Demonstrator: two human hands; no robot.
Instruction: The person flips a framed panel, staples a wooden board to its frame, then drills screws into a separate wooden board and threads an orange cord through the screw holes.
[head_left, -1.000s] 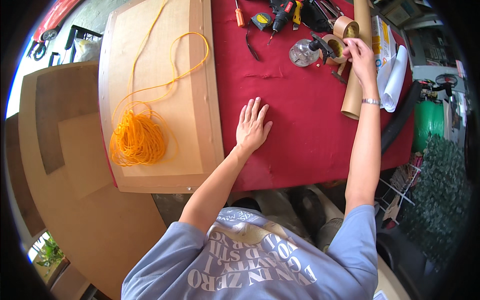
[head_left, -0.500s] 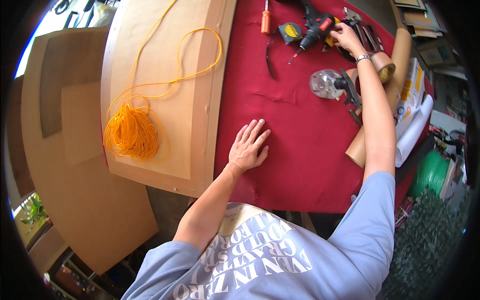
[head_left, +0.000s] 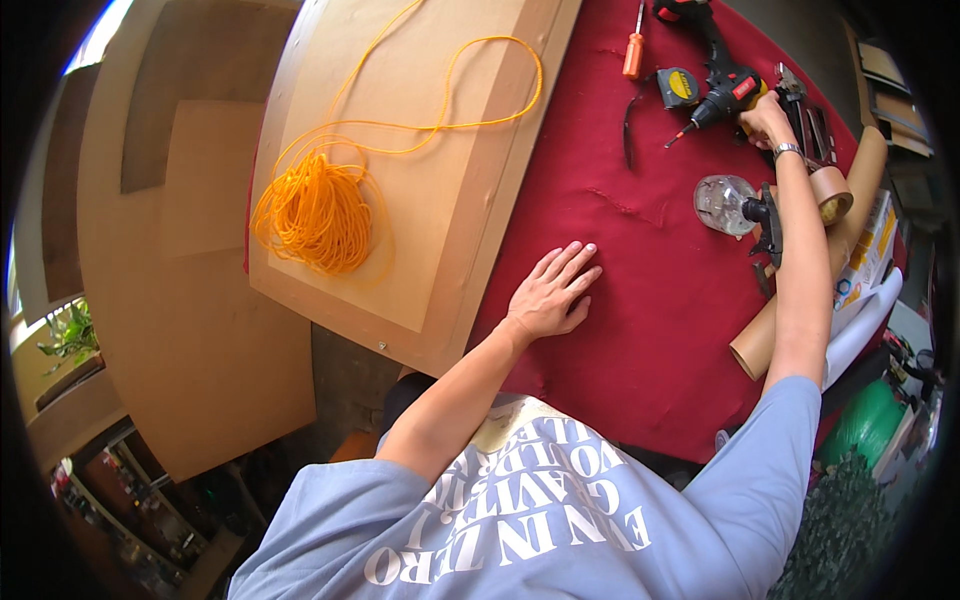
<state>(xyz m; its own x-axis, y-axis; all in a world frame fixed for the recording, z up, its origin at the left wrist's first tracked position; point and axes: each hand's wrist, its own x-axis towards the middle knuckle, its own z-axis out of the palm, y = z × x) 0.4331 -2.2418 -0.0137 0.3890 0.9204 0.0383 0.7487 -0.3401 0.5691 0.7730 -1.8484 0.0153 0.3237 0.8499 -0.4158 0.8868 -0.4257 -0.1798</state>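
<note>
My left hand [head_left: 552,293] lies flat on the red cloth [head_left: 640,300], fingers stretched out and holding nothing. At the far right my right hand [head_left: 768,120] reaches past a black and red cordless drill [head_left: 722,98], its fingers bent and closed on a small yellow and black item mostly hidden beneath them. I cannot make out what that item is. Left of the drill sit a tape measure [head_left: 678,88] and an orange-handled screwdriver [head_left: 633,55]. Below the right hand, a clear spray bottle [head_left: 722,204] with a black head lies on its side.
A framed board [head_left: 450,230] holding a bundle of orange cord [head_left: 318,215] covers the left side. Brown tape [head_left: 832,195], a brown paper roll [head_left: 760,345] and white rolled paper [head_left: 868,315] lie along the right edge. Metal tools [head_left: 792,85] sit beyond my right hand.
The view has turned, so the board, cloth and tools appear shifted rightward. My right hand stays beside the drill, with its fingers closer round the yellow item. My left hand remains flat on the cloth.
</note>
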